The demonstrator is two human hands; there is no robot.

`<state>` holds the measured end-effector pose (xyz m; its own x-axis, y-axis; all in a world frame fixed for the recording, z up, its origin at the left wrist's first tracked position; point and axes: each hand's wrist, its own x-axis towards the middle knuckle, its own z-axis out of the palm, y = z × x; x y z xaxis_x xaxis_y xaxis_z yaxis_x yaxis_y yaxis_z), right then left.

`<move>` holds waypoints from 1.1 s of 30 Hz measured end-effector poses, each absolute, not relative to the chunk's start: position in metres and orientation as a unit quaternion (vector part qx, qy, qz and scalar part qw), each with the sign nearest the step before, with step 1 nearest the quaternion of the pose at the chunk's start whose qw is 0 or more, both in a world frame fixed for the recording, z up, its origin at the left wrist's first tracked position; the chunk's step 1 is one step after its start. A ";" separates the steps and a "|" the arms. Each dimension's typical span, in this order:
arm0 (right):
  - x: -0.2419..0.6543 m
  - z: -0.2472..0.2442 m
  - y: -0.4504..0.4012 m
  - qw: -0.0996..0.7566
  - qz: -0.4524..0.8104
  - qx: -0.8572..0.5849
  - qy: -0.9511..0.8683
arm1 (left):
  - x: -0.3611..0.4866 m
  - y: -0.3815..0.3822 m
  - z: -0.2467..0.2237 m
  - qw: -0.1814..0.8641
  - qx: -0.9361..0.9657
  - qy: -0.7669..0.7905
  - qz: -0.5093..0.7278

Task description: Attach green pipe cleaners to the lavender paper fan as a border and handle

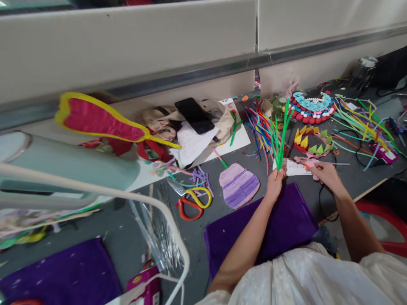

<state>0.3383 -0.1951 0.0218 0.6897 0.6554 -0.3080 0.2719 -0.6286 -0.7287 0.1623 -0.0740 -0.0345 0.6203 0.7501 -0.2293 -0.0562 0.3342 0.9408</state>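
Note:
My left hand (276, 181) is closed around the lower ends of a bundle of green stems (282, 140), which stands upright and fans out at the top. To its right, my right hand (326, 174) pinches a small pink piece (311, 164), with a bit of orange showing beside the fingers. A white paper strip (294, 167) lies between the hands. Under my left forearm is a folded purple cloth (289, 216). Left of it lies a pink and purple striped petal shape (239, 185) with a green tip.
Scissors with red and yellow handles (193, 201) lie left of the petal. Colored sticks (262, 127), a spiky ring (313, 142) and a beaded collar (313, 106) sit behind the hands. A white curved bar (152, 202) crosses the left foreground. A black phone (194, 115) rests on a bag.

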 end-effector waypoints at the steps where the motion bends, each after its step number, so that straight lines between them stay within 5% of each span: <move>1: 0.339 0.023 -0.195 0.343 0.290 -0.850 -0.274 | 0.163 -0.075 -0.035 0.732 0.520 0.345 0.274; 12: 0.360 0.041 -0.192 0.389 0.383 -0.800 -0.251 | 0.158 -0.079 -0.041 0.624 0.633 0.374 0.266; 21: 0.372 0.048 -0.193 0.427 0.489 -0.729 -0.217 | 0.162 -0.082 -0.045 0.653 0.600 0.360 0.288; 27: 0.345 0.029 -0.197 0.497 0.543 -0.669 -0.102 | 0.159 -0.086 -0.044 0.661 0.586 0.339 0.322; 33: 0.312 0.010 -0.195 0.495 0.567 -0.654 -0.080 | 0.158 -0.084 -0.034 0.562 0.678 0.380 0.284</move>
<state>0.3123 -0.1955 0.0097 0.3447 0.6649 -0.6626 -0.4564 -0.4981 -0.7373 0.1580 -0.0839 -0.0345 0.5502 0.8339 -0.0426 0.1966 -0.0798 0.9772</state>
